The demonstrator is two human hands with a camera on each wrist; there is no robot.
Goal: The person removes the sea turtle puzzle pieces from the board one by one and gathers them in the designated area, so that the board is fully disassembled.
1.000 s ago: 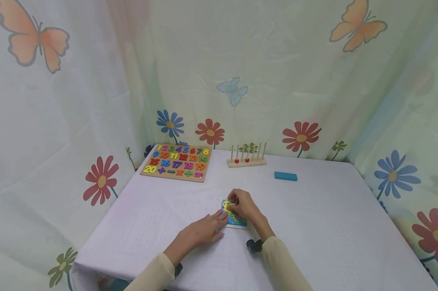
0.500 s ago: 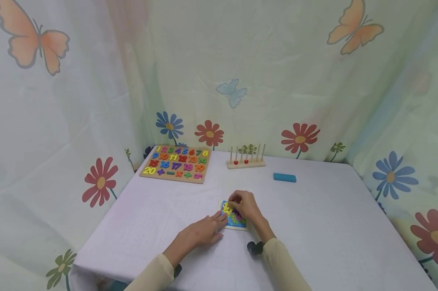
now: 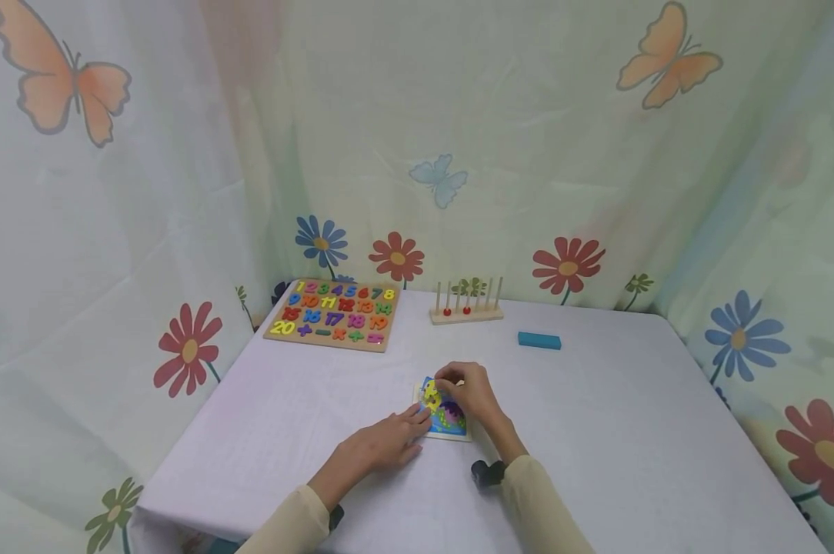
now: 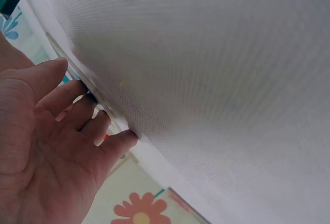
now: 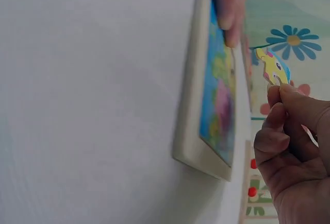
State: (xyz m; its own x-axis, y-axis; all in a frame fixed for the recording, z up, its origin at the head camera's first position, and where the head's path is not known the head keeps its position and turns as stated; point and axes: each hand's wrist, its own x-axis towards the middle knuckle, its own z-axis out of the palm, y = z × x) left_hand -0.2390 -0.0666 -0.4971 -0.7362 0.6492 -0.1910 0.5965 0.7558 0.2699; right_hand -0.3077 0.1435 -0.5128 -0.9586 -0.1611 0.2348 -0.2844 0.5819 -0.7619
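A small wooden jigsaw puzzle (image 3: 452,431) with a blue, yellow and pink picture lies flat on the white tablecloth. My left hand (image 3: 392,440) rests its straight fingertips on the puzzle's left side; its palm shows in the left wrist view. Over the puzzle's upper part, my right hand (image 3: 468,388) pinches a jigsaw piece (image 5: 275,67) between thumb and forefinger. That piece is yellow and blue with a printed eye. In the right wrist view it is tilted and held clear of the puzzle's wooden frame (image 5: 188,121). The spot beneath it is partly hidden by my fingers.
A number board (image 3: 334,315) with coloured digits lies at the back left. Behind the puzzle stands a wooden peg rack (image 3: 467,316) with two red beads. A teal block (image 3: 538,340) lies to its right. Printed curtains surround the table.
My right hand has drawn the pinched jigsaw piece up and tilted it, baring more of the puzzle beneath. My left hand stays on the puzzle's side. The head view has shifted slightly.
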